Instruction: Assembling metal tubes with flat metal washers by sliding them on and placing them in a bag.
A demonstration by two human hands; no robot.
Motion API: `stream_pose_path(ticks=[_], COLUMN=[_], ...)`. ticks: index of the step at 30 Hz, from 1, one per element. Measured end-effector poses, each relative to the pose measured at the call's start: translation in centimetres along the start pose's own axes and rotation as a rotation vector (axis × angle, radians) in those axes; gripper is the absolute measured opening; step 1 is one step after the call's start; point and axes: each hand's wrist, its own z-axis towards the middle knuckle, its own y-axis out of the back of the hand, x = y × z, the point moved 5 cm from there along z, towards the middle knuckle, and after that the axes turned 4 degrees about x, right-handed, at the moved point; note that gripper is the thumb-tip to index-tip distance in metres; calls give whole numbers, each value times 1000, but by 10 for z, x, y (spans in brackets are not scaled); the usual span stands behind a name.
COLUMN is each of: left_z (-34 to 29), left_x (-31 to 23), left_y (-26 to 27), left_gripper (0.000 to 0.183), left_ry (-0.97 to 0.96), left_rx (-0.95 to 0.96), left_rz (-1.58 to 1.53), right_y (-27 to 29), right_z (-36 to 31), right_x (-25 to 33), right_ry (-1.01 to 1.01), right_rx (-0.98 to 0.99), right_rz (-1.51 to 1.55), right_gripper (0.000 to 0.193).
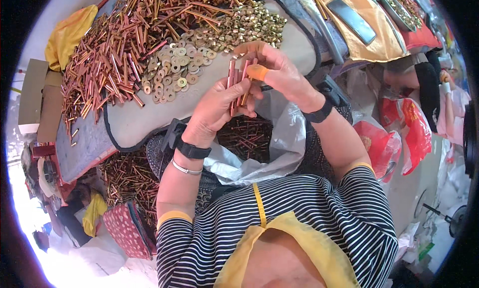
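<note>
Copper-coloured metal rods (pixel 231 76), gathered in a small, roughly upright bundle, stand in the grip of the left hand (pixel 215 106), whose thumb lies across their near side while its fingers curl around from below and behind. That hand is closed around the bundle, its forearm rising steeply from the lower left and the hand angled inward to the right. The right hand (pixel 284 78) arches over from the other side, its wrist higher, its forearm slanting up and leftward; the index finger hooks over the upper ends of the rods, and an orange finger cover (pixel 257 72) wraps what looks to be the thumb, close against them. Its fingers are bent and drawn in, though whether they pinch anything cannot be told. A black strap (pixel 193 150) and a silvery bangle (pixel 185 168) circle the left wrist, and another black band (pixel 318 113) the right. Below the hands, a pale plastic liner (pixel 287 155) surrounds more rods. Just beyond them spreads a grey mat (pixel 135 119) with black edging, bearing flat washers (pixel 175 66) and, to their right, brass-coloured nuts (pixel 254 28). A large heap of rods (pixel 115 53) fills the upper left, next to a yellow cloth (pixel 71 36). Toward the upper right, a smartphone (pixel 352 21) lies on orange-tan material (pixel 381 41), near an oval tray (pixel 390 12) of small parts.
</note>
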Motion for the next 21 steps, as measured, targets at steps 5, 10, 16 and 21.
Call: stream_pose_path(ticks=[5,10,16,21], left_z=[-5,-13,-14,-24], left_x=[3,-7,-11,-19], left_y=[3,-8,5,18], left_gripper=[30,30,30,19], left_ry=[14,-69,-311,-404], left_rx=[-11,-43,-14,-244], left_rz=[36,34,-319,-388], right_y=[3,40,-21,-64], right_z=[4,0,-13,-2], right_x=[0,43,20,36], right_ry=[-81,429,519,764], right_rx=[-15,-313,-343,-34], right_rz=[-138,-96,-454,-993], right_gripper=[18,16,20,27])
